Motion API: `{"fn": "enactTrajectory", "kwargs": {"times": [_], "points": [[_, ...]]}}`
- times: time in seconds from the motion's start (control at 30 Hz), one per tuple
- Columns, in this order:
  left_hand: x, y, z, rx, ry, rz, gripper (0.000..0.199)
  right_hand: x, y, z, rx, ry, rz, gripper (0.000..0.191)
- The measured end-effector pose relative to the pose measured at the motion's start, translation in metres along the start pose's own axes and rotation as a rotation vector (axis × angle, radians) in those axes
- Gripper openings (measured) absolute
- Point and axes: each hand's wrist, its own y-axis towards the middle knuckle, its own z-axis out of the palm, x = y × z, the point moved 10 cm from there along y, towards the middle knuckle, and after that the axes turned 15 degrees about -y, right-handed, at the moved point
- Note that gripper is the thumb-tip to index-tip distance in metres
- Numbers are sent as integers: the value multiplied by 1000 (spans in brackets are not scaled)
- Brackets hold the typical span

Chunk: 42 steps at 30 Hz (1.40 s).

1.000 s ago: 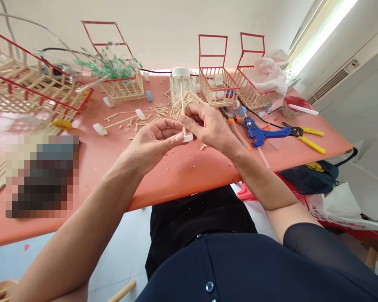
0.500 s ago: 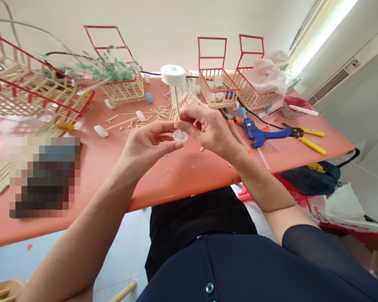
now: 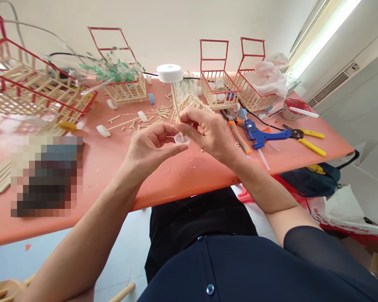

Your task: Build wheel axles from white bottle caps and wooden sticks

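Observation:
Between thumb and fingers, my left hand (image 3: 154,147) holds a small white bottle cap (image 3: 183,140), its hollow side facing up. My right hand (image 3: 208,130) pinches a thin wooden stick (image 3: 176,100) whose lower end stands inside that cap. At the stick's upper end sits a second white bottle cap (image 3: 169,73). The stick leans slightly to the left. Both hands are close together above the pink table (image 3: 176,184). Whether the lower end is fixed to the cap cannot be seen.
Red-rimmed stick baskets (image 3: 220,90) line the back. To the right lie a blue glue gun (image 3: 264,135), orange-handled pliers (image 3: 239,136) and yellow-handled pliers (image 3: 311,142). Cut stick pieces (image 3: 164,112) are scattered behind my hands. Another stick with caps (image 3: 122,124) lies at left.
The upper cap has shifted slightly left and the stick leans a little more. Both hands keep their hold, and the view has moved slightly.

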Motion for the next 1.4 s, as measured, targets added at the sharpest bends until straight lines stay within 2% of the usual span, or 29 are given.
{"fn": "enactTrajectory", "kwargs": {"times": [0.23,0.47,0.83,0.97,1.13,1.4], "points": [[7,-2,-6,-55,-5,-51,52,-5,-1,4,8,-48,70,46],[11,-2,-9,-83,25,-73,57,-7,0,5,25,-66,73,43],[6,-5,-3,7,84,-111,57,-15,1,6,24,-52,97,33],[8,-4,-5,-9,-2,-100,57,-22,2,9,51,-33,124,33],[17,-5,-7,-27,-57,-155,57,-26,2,11,74,-20,159,34],[-4,-9,1,-3,-34,-34,44,-36,2,5,15,37,239,38]]}}
